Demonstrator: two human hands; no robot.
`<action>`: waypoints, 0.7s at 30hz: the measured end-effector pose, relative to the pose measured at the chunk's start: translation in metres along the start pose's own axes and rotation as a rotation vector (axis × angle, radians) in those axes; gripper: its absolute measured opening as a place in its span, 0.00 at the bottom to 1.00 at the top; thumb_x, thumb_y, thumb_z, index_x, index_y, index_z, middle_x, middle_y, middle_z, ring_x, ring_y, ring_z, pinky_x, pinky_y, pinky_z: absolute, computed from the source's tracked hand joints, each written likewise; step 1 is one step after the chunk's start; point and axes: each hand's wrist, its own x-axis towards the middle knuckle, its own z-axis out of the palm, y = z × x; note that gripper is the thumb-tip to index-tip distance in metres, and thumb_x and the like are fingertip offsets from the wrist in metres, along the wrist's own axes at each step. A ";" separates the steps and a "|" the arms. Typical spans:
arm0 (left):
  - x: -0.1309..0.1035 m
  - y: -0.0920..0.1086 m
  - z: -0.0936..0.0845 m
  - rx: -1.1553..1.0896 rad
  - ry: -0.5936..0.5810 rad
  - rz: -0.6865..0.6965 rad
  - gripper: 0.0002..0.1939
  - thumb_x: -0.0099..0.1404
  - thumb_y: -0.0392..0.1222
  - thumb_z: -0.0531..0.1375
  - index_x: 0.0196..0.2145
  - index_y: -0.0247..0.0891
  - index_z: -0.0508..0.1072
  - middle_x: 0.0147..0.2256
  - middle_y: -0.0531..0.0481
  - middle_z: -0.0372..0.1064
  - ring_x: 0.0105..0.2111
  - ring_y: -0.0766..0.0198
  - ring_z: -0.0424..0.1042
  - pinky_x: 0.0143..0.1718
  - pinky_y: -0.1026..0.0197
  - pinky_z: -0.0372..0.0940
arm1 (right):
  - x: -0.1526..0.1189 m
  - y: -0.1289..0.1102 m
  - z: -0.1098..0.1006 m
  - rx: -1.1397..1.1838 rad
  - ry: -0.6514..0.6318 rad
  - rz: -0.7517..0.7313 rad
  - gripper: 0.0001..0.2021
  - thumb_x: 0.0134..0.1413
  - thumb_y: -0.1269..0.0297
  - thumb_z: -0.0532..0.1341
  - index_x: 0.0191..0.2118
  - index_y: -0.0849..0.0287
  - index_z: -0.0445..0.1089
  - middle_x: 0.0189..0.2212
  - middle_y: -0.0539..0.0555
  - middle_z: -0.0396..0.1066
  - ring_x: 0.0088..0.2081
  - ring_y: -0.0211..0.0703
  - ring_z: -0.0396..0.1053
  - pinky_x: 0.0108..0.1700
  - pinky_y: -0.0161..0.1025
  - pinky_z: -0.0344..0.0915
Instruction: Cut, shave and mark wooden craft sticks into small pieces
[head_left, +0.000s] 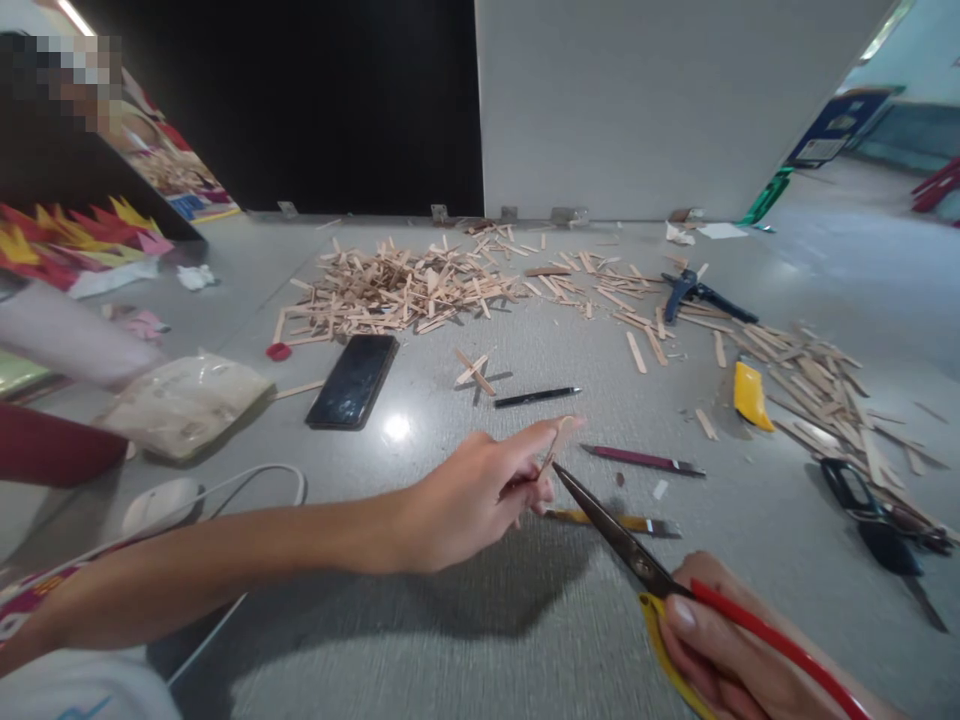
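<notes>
Wood pieces point(397, 290) sit heaped at back of table point(300, 660), so I'd judge plenty done, w/ loose strips point(817, 390) at R poss. left. L hand point(457, 500), back up, part curled, pinches tilted stick point(556, 447) above table; R hand point(724, 640), closed round scissors point(626, 545), aims tips fwd-left, v. near stick; I can't tell if they're touching.

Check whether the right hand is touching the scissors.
Touching: the head view shows the right hand gripping the scissors by the handles.

Two hands point(465, 495), one scissors point(646, 568), one phone point(352, 382), one black pen point(537, 397).
</notes>
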 end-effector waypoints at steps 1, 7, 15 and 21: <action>0.001 0.001 -0.001 -0.031 -0.009 -0.027 0.30 0.75 0.31 0.57 0.72 0.40 0.65 0.33 0.53 0.79 0.24 0.70 0.71 0.30 0.69 0.69 | 0.001 0.001 -0.001 0.017 -0.013 0.015 0.37 0.53 0.20 0.62 0.27 0.55 0.60 0.14 0.38 0.54 0.14 0.26 0.44 0.16 0.27 0.40; 0.008 0.004 -0.002 -0.332 -0.090 -0.293 0.29 0.76 0.39 0.60 0.72 0.36 0.63 0.32 0.51 0.75 0.28 0.64 0.77 0.24 0.68 0.70 | 0.002 0.004 -0.013 0.094 -0.031 -0.106 0.37 0.58 0.21 0.60 0.25 0.54 0.58 0.10 0.38 0.49 0.14 0.28 0.42 0.18 0.28 0.46; 0.008 0.022 -0.008 -0.380 -0.093 -0.340 0.22 0.79 0.42 0.57 0.67 0.34 0.69 0.28 0.57 0.69 0.21 0.70 0.65 0.21 0.70 0.61 | 0.006 0.025 -0.016 0.278 -0.227 -0.161 0.35 0.63 0.23 0.57 0.37 0.56 0.69 0.27 0.49 0.70 0.21 0.30 0.59 0.24 0.27 0.60; 0.004 0.026 -0.008 -0.333 -0.095 -0.307 0.25 0.79 0.40 0.56 0.69 0.31 0.66 0.27 0.57 0.68 0.20 0.71 0.64 0.22 0.69 0.63 | 0.007 0.050 -0.025 0.225 -0.230 -0.126 0.35 0.68 0.25 0.49 0.38 0.55 0.70 0.26 0.48 0.69 0.19 0.32 0.57 0.23 0.30 0.63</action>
